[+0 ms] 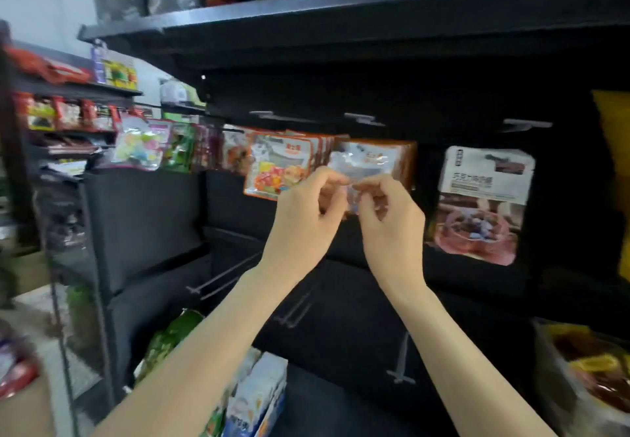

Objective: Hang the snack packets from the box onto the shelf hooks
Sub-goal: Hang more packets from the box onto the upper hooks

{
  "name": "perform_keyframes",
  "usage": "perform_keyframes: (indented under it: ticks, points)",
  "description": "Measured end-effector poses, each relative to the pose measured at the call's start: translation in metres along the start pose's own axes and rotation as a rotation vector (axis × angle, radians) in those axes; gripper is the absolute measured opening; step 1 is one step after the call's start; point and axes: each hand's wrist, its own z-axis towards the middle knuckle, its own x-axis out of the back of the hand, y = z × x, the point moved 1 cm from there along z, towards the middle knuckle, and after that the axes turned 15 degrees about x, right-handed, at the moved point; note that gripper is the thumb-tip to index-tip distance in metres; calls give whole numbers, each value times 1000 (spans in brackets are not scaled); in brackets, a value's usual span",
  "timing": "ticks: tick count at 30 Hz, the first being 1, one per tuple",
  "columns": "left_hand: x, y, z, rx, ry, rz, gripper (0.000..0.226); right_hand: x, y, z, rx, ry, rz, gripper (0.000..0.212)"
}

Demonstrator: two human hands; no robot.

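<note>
Landmark: black display shelf (341,102), filling the middle and right of the view.
Left margin: a second rack (68,123) with red packets stands left of the display shelf; a strip of floor shows beside its lower left corner.
Upper edge: a top board (341,3) overhangs the display shelf, with goods on it.
Free room: bare wire hooks (218,279) jut from the display shelf's lower panels, below the hands; three more hooks (361,118) sit above the hanging row.
Hanging row: candy packets (276,167) hang on the display shelf left of the hands; a white and brown pouch (484,204) hangs to the right of them.
Containers: a blue and white carton (259,399) stands at the foot of the display shelf, contents blurred; at lower right a clear bin (586,378) holds yellow and red packets.
Snack packet (366,167): clear-fronted, orange-edged, raised before the display shelf's centre, just right of the candy packets.
Left hand (306,211): fingers curled, pinching the packet's lower edge.
Right hand (388,218): fingers curled, pinching the same edge, fingertips nearly touching the left hand's.
</note>
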Motion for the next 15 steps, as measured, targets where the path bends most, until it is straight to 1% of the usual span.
perform_keyframes:
  ticks: [2,6,10,15]
  points:
    - [38,-36,-5,93,61,62,13,-44,-20,-8,-15,-49,88,18]
    - [127,-125,-13,298,123,217,12,-154,-54,-27,-67,-251,171,17]
    - [227,-217,-29,463,135,373,10,-274,-94,-55,-119,-408,230,16]
    - [342,-319,-62,753,147,483,9,-421,-145,-107,-181,-626,330,17]
